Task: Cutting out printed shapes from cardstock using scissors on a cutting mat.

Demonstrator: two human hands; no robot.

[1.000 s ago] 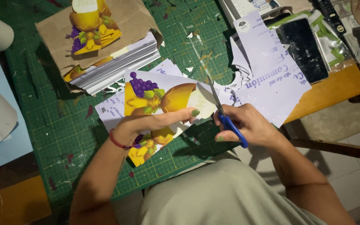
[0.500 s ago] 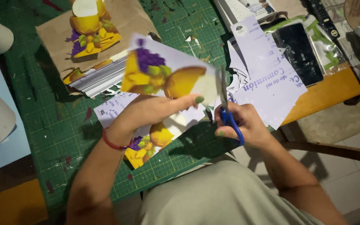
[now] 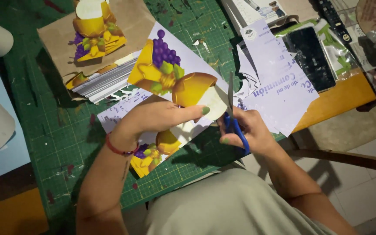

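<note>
- Right hand (image 3: 251,132) is closed through the blue handles of the scissors (image 3: 233,114); blades point to twelve o'clock and look nearly closed against the edge of the sheet.
- Left hand (image 3: 162,117) pinches the printed sheet (image 3: 170,74) between thumb and fingers, lifted and tilted off the green cutting mat (image 3: 44,104). The sheet shows a gold cup, purple grapes and a pale disc.
- Sheet sits at ten o'clock from the scissors, blades touching it just beside the pale disc.
- Below the left hand lies another printed cutout (image 3: 151,154), partly hidden.
- At eleven o'clock, a stack of sheets (image 3: 105,80) under brown paper (image 3: 57,39); at two o'clock, a black phone (image 3: 310,56) and loose lilac paper (image 3: 279,82).
- Risk, as judged: the left thumb tip lies near the blades, so a slip could nick it; the unsupported sheet could bend and send the cut into the print.
</note>
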